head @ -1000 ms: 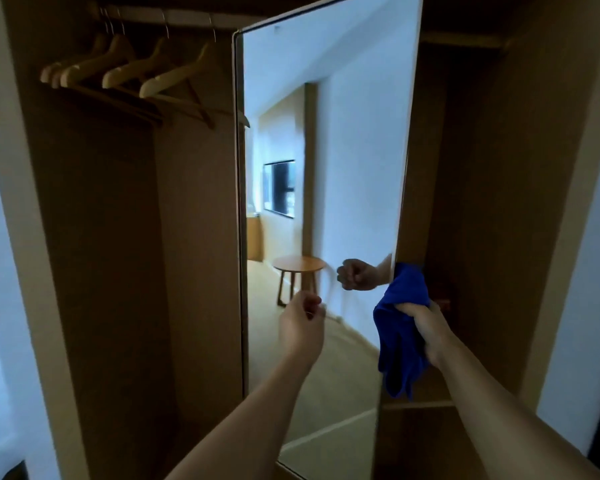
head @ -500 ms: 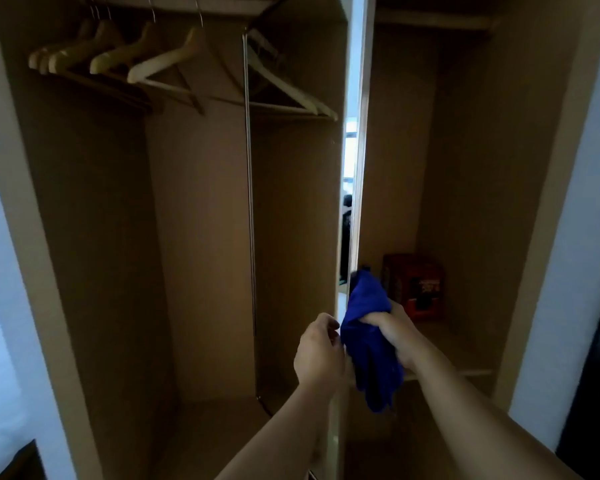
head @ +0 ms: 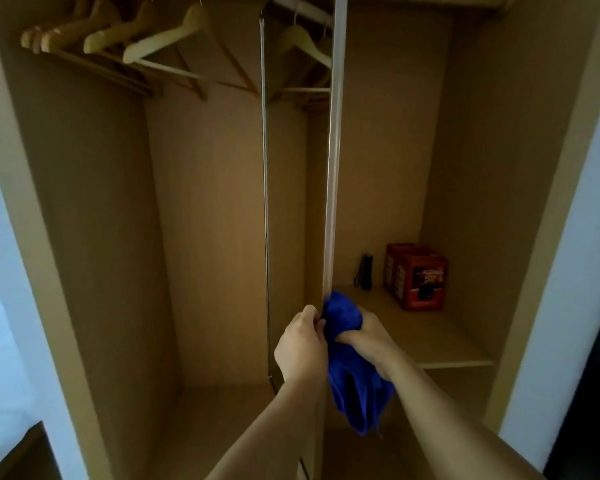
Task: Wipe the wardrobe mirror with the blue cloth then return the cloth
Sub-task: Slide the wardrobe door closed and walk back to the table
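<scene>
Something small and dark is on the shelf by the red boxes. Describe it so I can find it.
Look in the wardrobe's right-hand compartment at the wooden shelf. Against the back wall, left of the two red boxes, stands a flashlight. It is the only slim, black, upright thing there.

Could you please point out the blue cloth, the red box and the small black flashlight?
blue cloth [head: 355, 396]: head view, hanging folds below the hands.
red box [head: 421, 285]: head view, front face.
black flashlight [head: 367, 272]: head view, mid-body.
</scene>
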Demonstrator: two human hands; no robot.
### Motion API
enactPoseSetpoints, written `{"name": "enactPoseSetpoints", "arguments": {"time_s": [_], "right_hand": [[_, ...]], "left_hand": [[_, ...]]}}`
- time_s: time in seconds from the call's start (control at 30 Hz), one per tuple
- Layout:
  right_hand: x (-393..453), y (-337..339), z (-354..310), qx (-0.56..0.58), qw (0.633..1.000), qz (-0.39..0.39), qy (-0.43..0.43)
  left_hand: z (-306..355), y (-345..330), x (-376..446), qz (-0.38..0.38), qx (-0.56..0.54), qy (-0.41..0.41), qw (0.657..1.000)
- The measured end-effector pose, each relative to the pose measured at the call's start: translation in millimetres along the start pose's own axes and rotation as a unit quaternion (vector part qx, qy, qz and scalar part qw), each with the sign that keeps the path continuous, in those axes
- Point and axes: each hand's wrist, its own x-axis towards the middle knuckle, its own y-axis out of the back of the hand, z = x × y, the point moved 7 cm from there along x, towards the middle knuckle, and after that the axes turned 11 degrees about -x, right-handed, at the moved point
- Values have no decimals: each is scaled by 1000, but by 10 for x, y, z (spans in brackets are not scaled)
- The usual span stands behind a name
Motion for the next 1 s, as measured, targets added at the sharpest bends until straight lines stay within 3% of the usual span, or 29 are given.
{"name": "enactPoseSetpoints", "arguments": {"time_s": [0.43,1.0], "right_hand": [[146,-502,-219,-95,992,57,64],[572,-505,-272,-195,974,112,25]], "left_hand": [[-269,454,256,6,45,55,997],[-455,261,676,-3,50,67,997]]}}
